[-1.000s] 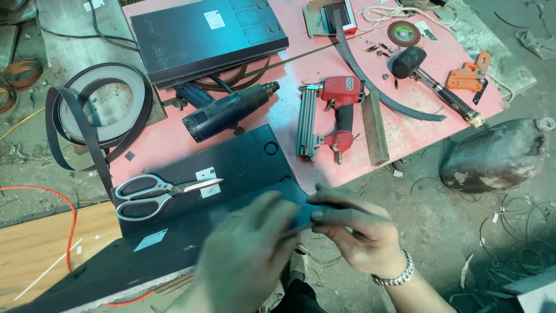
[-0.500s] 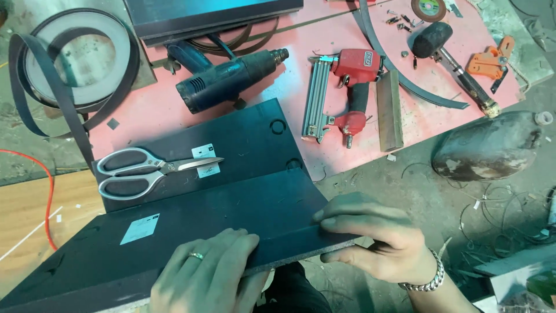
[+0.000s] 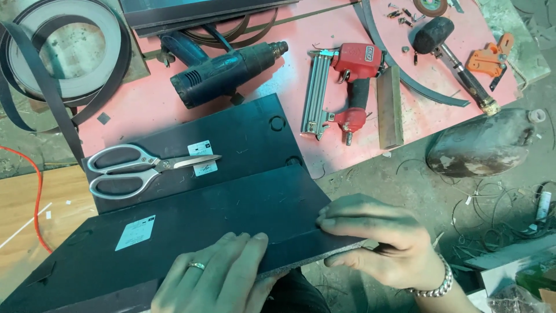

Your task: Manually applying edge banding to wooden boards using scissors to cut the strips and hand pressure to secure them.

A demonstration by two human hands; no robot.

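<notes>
My left hand (image 3: 223, 278), with a ring on one finger, lies flat on the near edge of a dark panel (image 3: 191, 226). My right hand (image 3: 379, 240) grips the panel's right corner, fingers on top and thumb under the edge. A white sticker (image 3: 135, 232) is on the panel. Behind it lies a second dark panel (image 3: 243, 136) with silver scissors (image 3: 145, 167) resting on it.
On the pink board (image 3: 145, 110) lie a blue heat gun (image 3: 226, 72), a red nail gun (image 3: 344, 87), a wooden block (image 3: 390, 107), a black mallet (image 3: 449, 49) and an orange tool (image 3: 489, 58). A coil of black edge banding (image 3: 63, 55) sits at left. A dark sack (image 3: 480, 142) lies on the littered floor.
The view has drawn closer and shifted. A second ago both hands met blurred at the panel's corner; now the left hand lies flat and the right hand holds the corner steady.
</notes>
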